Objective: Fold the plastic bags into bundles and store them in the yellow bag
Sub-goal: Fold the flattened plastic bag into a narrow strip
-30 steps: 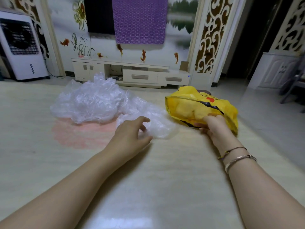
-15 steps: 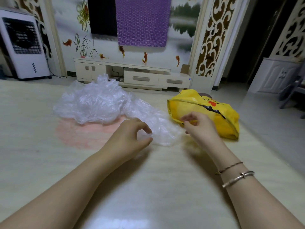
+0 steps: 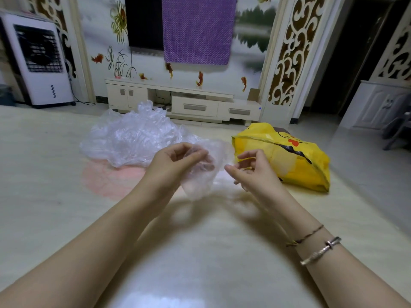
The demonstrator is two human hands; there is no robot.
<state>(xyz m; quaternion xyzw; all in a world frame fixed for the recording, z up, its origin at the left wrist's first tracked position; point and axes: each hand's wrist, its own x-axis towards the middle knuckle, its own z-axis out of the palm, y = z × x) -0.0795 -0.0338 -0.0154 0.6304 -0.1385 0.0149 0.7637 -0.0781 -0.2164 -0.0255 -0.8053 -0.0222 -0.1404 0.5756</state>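
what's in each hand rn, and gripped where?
Left hand pinches a clear plastic bag at its upper edge. Right hand: fingers curled; hold cannot be told.

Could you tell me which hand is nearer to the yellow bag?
Right. The right hand hovers at the near-left edge of the yellow bag; the left hand is farther left, holding a clear plastic bag.

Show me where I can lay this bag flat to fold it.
Bare table lies near you, between both forearms. More runs left of the clear bag pile. It is crowded between the pile and the yellow bag, where the left hand holds a clear bag beside the right hand.
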